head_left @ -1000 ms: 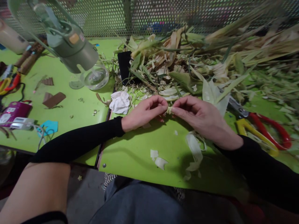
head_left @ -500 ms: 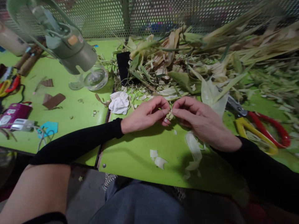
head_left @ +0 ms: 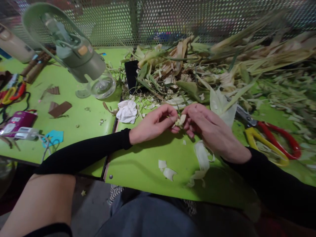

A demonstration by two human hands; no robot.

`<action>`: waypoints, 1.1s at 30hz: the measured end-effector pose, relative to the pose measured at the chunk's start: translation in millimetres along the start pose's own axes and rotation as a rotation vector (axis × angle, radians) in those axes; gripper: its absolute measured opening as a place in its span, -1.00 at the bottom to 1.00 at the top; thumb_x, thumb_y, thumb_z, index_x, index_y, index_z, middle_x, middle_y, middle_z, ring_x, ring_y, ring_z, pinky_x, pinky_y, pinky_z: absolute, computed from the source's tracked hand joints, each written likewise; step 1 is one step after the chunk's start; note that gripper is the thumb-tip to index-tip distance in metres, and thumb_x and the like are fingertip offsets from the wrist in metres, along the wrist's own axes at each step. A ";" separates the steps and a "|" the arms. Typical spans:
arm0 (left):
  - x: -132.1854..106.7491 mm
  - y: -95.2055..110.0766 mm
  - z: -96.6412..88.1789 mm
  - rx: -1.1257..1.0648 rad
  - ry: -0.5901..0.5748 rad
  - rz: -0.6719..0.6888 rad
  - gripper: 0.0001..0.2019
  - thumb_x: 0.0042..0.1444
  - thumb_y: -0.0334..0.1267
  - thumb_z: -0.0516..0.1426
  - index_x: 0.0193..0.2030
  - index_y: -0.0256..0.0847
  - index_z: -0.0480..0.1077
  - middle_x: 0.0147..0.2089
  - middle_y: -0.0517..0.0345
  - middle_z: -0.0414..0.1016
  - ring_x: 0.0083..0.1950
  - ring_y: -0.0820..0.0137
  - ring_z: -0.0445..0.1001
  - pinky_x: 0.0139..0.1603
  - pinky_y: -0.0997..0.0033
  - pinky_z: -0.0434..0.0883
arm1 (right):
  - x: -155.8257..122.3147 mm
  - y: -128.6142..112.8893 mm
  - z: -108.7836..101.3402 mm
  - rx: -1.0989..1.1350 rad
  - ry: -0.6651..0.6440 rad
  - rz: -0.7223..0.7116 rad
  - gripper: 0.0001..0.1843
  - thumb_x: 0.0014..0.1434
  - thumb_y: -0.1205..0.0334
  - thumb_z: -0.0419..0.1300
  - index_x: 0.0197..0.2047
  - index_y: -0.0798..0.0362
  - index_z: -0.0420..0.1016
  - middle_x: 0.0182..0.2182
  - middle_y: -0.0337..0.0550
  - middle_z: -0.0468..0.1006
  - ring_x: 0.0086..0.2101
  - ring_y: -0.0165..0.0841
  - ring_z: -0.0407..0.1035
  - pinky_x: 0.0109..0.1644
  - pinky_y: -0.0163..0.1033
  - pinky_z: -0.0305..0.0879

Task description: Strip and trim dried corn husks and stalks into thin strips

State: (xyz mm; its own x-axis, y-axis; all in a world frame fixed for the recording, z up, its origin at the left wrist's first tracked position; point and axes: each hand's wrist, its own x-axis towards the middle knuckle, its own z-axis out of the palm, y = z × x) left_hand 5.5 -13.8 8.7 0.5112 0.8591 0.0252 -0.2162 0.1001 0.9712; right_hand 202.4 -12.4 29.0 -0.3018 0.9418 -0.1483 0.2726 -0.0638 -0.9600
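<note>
Between my hands is a small pale-green folded piece of corn husk (head_left: 179, 121). My left hand (head_left: 158, 122) pinches it from the left between thumb and fingertips. Curled close against its right side, the fingers of my right hand (head_left: 206, 126) meet the pale upper end; their exact contact is partly hidden. A curled husk strip (head_left: 201, 154) lies on the green table (head_left: 140, 164) below my right hand. Two cut husk scraps (head_left: 168, 171) rest nearer the front edge.
Behind my hands spreads a heap of husks (head_left: 195, 70), with a black phone (head_left: 131, 75) at its left. Red-and-yellow-handled shears (head_left: 271, 140) lie right. Crumpled tissue (head_left: 126, 111), a tilted green bottle (head_left: 81, 56) and a purple power strip (head_left: 21, 122) are left.
My right hand has turned, and its fingertips have shifted off the front of the husk piece, leaving more of it showing. My left hand keeps its pinch. The view has shifted slightly.
</note>
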 end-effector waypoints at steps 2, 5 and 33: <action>2.8 -1.2 -1.6 -0.019 0.109 0.050 -0.85 0.34 -0.27 0.19 -0.18 -0.21 0.27 -0.24 0.25 0.37 -0.29 0.57 0.47 -0.14 0.49 0.50 | -1.6 -2.1 0.3 -0.114 -0.028 -0.021 -0.40 0.29 -0.44 0.09 -0.20 -0.02 0.40 -0.43 -0.24 0.48 -0.52 -0.44 0.31 -0.50 -0.27 0.24; 5.3 -1.5 -3.3 0.010 0.188 0.082 -0.89 0.34 -0.33 0.16 -0.19 -0.22 0.28 -0.25 0.25 0.36 -0.30 0.59 0.43 -0.17 0.54 0.47 | -2.3 -3.7 2.3 -0.238 -0.046 -0.068 -0.43 0.25 -0.41 0.20 -0.23 -0.01 0.45 -0.42 -0.19 0.53 -0.50 -0.42 0.27 -0.49 -0.26 0.16; 4.8 0.5 -5.5 -0.030 0.079 0.000 -0.60 0.14 -0.30 0.36 0.03 -0.21 0.30 -0.10 0.18 0.45 -0.24 0.57 0.52 -0.10 0.49 0.51 | -1.0 -7.8 -7.2 -0.429 -0.041 -0.233 -0.69 0.34 0.03 0.17 -0.41 -0.04 0.33 -0.53 -0.26 0.35 -0.54 -0.40 0.11 -0.46 -0.21 0.00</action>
State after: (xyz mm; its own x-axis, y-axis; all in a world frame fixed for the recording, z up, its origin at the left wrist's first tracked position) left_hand 3.3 -6.9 8.0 0.4443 0.8958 0.0058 -0.2414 0.1135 0.9638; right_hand 207.1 -10.4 38.4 -0.4330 0.9004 0.0409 0.5429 0.2968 -0.7856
